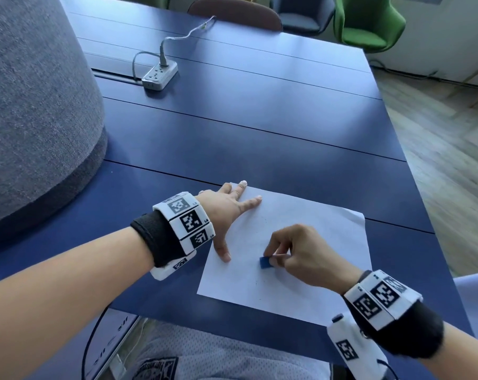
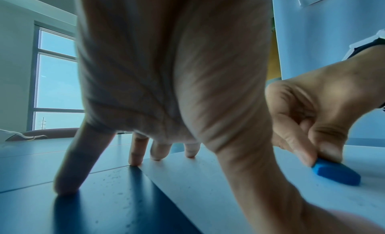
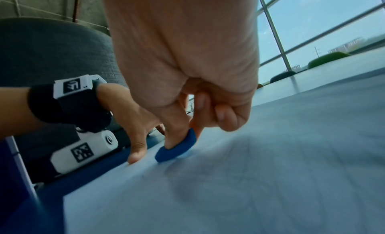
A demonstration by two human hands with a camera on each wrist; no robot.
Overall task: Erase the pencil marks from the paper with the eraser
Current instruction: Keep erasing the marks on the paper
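A white sheet of paper [image 1: 309, 242] lies on the blue table near its front edge, with faint grey pencil marks [image 3: 239, 175] on it. My right hand [image 1: 295, 253] pinches a small blue eraser [image 1: 265, 262] between thumb and fingers and holds it against the paper. The eraser [image 3: 177, 149] tilts on its edge in the right wrist view and shows flat and blue [image 2: 337, 173] in the left wrist view. My left hand [image 1: 226, 212] is spread flat, fingers straight, and presses the paper's left edge [image 2: 187, 171]; its thumb [image 1: 222, 250] lies on the sheet.
The blue table [image 1: 259, 127] stretches ahead, with a white power strip [image 1: 159, 75] and its cable at the far left. A large grey upholstered form [image 1: 34, 111] stands at the left. A green chair [image 1: 366, 23] and dark chairs stand beyond the far edge.
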